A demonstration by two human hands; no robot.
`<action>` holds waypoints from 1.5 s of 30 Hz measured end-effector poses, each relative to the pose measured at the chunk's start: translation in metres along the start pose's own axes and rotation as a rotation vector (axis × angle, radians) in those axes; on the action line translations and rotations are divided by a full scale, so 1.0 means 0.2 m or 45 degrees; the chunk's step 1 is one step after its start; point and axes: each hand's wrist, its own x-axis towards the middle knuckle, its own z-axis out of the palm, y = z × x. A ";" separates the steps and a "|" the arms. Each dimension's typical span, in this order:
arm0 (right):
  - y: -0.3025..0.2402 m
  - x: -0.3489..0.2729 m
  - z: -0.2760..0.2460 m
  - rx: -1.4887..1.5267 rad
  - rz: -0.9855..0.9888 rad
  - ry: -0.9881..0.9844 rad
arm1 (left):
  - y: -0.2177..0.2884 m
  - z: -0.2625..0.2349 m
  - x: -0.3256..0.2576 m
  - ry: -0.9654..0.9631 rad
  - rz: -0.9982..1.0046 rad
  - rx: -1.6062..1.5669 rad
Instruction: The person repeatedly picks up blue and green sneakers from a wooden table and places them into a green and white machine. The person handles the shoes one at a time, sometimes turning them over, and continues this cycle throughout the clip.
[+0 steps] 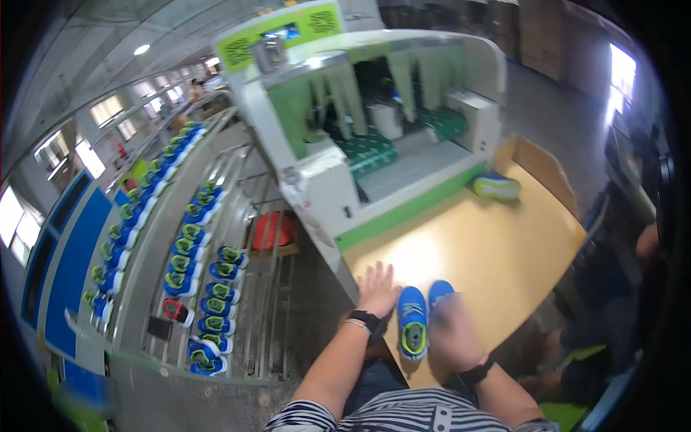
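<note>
My left hand [377, 289] rests on the light wooden tabletop [515, 248], fingers spread and nothing held. Just to its right lies a blue shoe [412, 306] with a lime-green lining, its toe pointing away from me and its opening facing up. A second blue shoe [440, 289] is beside it, with only the toe end showing. Over the rear of that shoe is my right hand [458, 337], smeared by motion, so its fingers and any grip cannot be made out.
A white and green machine [327, 176] with hanging strips and green rollers stands beyond the tabletop. A blue shoe [497, 187] with a yellow-green sole lies on its side near it. Racks [155, 248] at left carry rows of blue shoes. Another person's hand [646, 241] shows at right.
</note>
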 end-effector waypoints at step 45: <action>1.34 1.52 -0.63 -1.048 0.532 0.436 | 0.00 -0.07 -0.01 -0.174 -0.041 0.021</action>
